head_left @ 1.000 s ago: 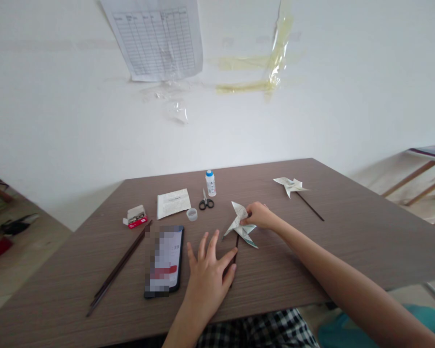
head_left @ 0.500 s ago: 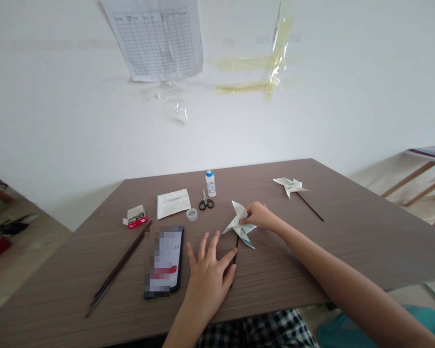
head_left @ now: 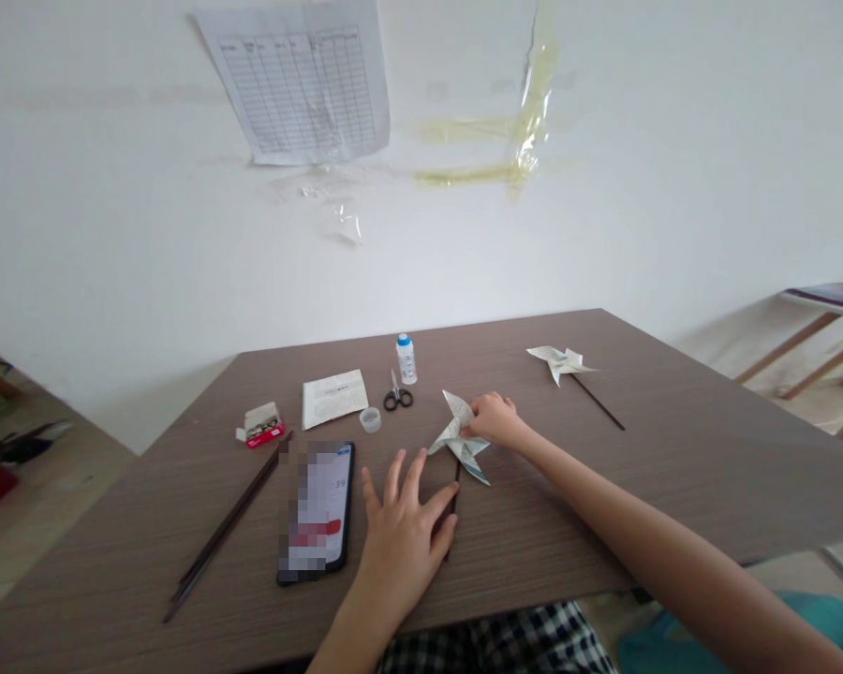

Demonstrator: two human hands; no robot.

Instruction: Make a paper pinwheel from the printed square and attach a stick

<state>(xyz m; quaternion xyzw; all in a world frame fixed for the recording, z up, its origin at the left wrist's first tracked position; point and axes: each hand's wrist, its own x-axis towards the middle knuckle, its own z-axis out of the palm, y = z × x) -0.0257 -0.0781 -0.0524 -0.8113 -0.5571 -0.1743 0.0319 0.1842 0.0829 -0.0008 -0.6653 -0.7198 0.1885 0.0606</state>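
Observation:
A folded paper pinwheel (head_left: pixel 455 438) on a dark thin stick (head_left: pixel 454 501) lies on the table in front of me. My right hand (head_left: pixel 493 418) is closed on the pinwheel's right side, its fingertips partly hidden behind the knuckles and paper. Spread out, my left hand (head_left: pixel 402 520) rests on the table, thumb and forefinger against the stick below the blades. Whether these two fingers press on the stick cannot be made out. Farther back on the right, a second pinwheel (head_left: pixel 560 362) lies with its stick pointing toward me.
Left of my left hand lies a phone (head_left: pixel 323 524), with several dark sticks (head_left: pixel 231 524) beyond it. Farther back are a small red-and-white box (head_left: pixel 262 429), paper sheets (head_left: pixel 334 398), a clear round cap (head_left: pixel 370 419), scissors (head_left: pixel 397 398) and a blue-capped bottle (head_left: pixel 406 360). A wall rises behind the table.
The view has shifted slightly, so everything sits a little differently in the picture. Both hands keep nearly the same places at the pinwheel and its stick.

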